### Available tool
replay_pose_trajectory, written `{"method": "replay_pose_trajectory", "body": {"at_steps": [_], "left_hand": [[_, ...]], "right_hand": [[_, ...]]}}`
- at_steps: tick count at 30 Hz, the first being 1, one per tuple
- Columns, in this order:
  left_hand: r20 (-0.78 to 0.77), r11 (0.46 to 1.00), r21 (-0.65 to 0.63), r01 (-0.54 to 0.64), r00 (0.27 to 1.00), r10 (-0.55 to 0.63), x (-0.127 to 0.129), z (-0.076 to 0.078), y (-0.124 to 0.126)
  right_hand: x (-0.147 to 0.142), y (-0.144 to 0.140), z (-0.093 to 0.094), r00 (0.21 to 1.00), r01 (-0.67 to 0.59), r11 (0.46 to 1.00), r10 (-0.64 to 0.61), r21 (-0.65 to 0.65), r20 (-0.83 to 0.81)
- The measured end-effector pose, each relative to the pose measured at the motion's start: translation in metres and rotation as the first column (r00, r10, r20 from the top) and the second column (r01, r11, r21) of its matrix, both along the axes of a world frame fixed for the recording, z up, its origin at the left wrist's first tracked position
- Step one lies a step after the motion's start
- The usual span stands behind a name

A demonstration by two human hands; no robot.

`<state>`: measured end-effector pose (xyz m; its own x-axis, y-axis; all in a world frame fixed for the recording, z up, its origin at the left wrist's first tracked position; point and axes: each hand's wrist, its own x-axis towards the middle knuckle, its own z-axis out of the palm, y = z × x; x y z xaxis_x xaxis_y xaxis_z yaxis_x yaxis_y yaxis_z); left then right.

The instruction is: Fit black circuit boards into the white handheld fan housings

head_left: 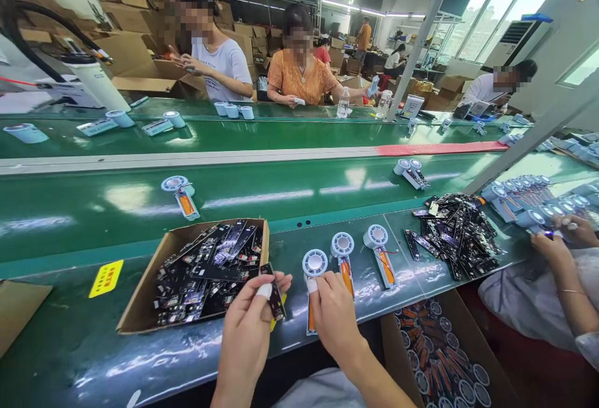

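Head view: left hand (250, 320) pinches a thin, stiff, likely fragile circuit board (274, 292) by its edges, just beside the cardboard box (140, 308), while right hand (334, 311) grips a light fan part (312, 283); yellow sticker (107, 277) writing unreadable.

Bright windows (510, 2) light a workshop stacked with cardboard boxes (126, 15).

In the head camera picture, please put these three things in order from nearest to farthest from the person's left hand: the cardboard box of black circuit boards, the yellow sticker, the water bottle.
From the left hand:
1. Cardboard box of black boards, just to its left on the near bench.
2. Yellow sticker, farther left, past the box.
3. Water bottle, far side of the green belt, beside the seated workers.
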<state>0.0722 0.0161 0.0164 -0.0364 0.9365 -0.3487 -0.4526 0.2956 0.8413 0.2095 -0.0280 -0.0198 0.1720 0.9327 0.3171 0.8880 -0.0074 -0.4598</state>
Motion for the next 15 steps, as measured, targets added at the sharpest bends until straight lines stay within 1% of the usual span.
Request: {"method": "replay_pose_trajectory", "body": {"at_steps": [1,3,6,9,10,12,14,15], "left_hand": [[0.065,0.997,-0.071,0.034,0.997,-0.029,-0.002,0.003,0.003],[0.159,0.980,-0.159,0.121,0.983,-0.096,-0.006,0.007,0.006],[0.200,0.953,-0.196,0.232,0.961,-0.193,-0.010,0.009,0.001],[0.200,0.933,-0.209,0.294,0.946,-0.254,-0.008,0.001,-0.009],[0.180,0.934,-0.213,0.288,0.951,-0.252,-0.006,-0.004,-0.012],[0.082,0.952,-0.196,0.237,0.971,-0.224,-0.002,-0.015,-0.017],[-0.057,0.970,-0.129,0.207,0.975,-0.215,0.000,-0.025,-0.020],[-0.131,0.971,-0.090,0.220,0.964,-0.231,0.001,-0.029,-0.020]], "right_hand": [[0.001,0.000,0.001,1.000,-0.004,1.000,0.004,-0.001,-0.013],[0.004,0.001,0.004,0.998,-0.018,1.000,0.018,-0.003,-0.056],[0.007,0.001,0.007,0.995,-0.024,1.000,0.023,-0.014,-0.097],[0.006,0.003,0.005,0.999,0.018,0.999,-0.020,-0.034,-0.045],[0.005,0.004,0.003,0.999,0.039,0.999,-0.039,-0.036,-0.015],[0.004,0.007,-0.001,0.997,0.072,0.997,-0.071,-0.026,0.030],[0.005,0.009,-0.005,0.997,0.071,0.997,-0.071,0.006,0.027],[0.005,0.009,-0.006,0.998,0.060,0.998,-0.060,0.028,0.012]]}}
